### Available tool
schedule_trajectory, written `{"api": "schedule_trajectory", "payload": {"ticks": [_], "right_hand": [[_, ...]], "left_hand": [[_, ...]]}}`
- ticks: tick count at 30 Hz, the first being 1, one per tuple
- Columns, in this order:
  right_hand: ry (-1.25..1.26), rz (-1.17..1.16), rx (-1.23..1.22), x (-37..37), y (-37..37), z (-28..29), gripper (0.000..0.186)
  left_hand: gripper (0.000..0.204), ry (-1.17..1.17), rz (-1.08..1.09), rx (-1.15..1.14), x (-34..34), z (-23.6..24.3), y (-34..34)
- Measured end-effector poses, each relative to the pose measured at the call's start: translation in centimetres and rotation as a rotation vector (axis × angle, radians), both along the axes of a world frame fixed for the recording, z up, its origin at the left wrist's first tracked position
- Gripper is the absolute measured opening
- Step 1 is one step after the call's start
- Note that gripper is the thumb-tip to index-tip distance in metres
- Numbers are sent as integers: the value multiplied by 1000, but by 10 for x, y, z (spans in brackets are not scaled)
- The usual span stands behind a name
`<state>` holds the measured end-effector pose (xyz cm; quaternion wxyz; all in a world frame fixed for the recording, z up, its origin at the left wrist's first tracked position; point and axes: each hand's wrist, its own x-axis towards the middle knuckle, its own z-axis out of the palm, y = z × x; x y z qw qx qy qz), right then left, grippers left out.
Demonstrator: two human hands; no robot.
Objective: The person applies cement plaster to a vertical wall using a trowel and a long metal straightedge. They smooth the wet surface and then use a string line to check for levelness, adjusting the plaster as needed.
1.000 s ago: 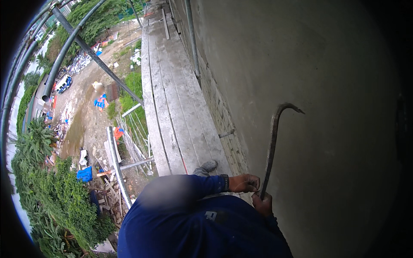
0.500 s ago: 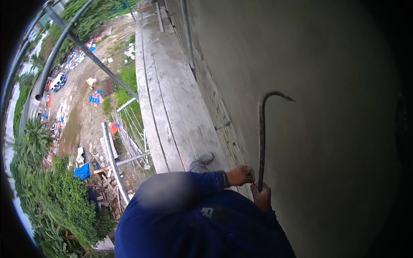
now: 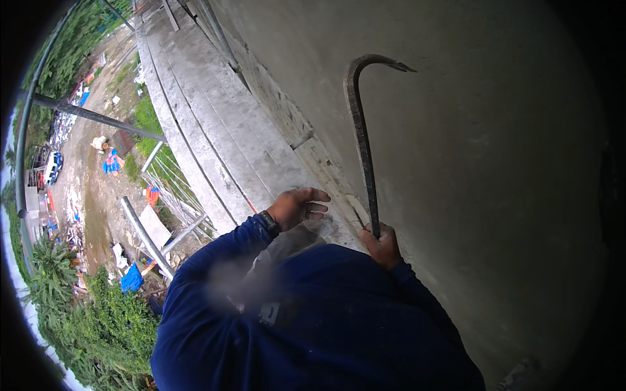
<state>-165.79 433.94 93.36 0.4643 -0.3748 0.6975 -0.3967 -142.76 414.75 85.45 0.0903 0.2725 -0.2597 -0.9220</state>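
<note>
A dark, worn crowbar [image 3: 362,133] stands nearly upright, its hooked claw end at the top bending to the right in front of the grey wall. My right hand [image 3: 383,247] is wrapped round its lower part, thumb along the shaft. To the left, my left hand [image 3: 300,207] is held above the scaffold planks [image 3: 222,124], fingers apart and slightly bent, with nothing in them. A dark band circles that wrist. The crowbar's lower end is hidden by my right hand and body.
A smooth grey plastered wall [image 3: 482,169] rises on the right, with a rough gap along the planks' edge. Scaffold tubes [image 3: 147,238] line the left side. Far below lie dirt ground, timber scraps, a blue tarp [image 3: 132,279] and trees [image 3: 107,326].
My left hand has left the spot beside my right hand, moved left and opened. The crowbar has shifted up and left in view, still in my right hand. The view has turned.
</note>
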Motion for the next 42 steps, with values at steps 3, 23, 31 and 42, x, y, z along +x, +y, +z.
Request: {"api": "schedule_trajectory", "payload": {"ticks": [3, 23, 31, 42], "right_hand": [[23, 5, 1, -2, 3, -8, 23], [86, -47, -73, -1, 2, -13, 24], [70, -61, -64, -3, 3, -22, 24], [27, 14, -16, 1, -16, 4, 28]], "left_hand": [[52, 43, 98, 124, 17, -7, -5], [15, -989, 595, -147, 229, -145, -54], [10, -670, 305, -184, 193, -128, -44], [26, -276, -75, -501, 33, 19, 9]]}}
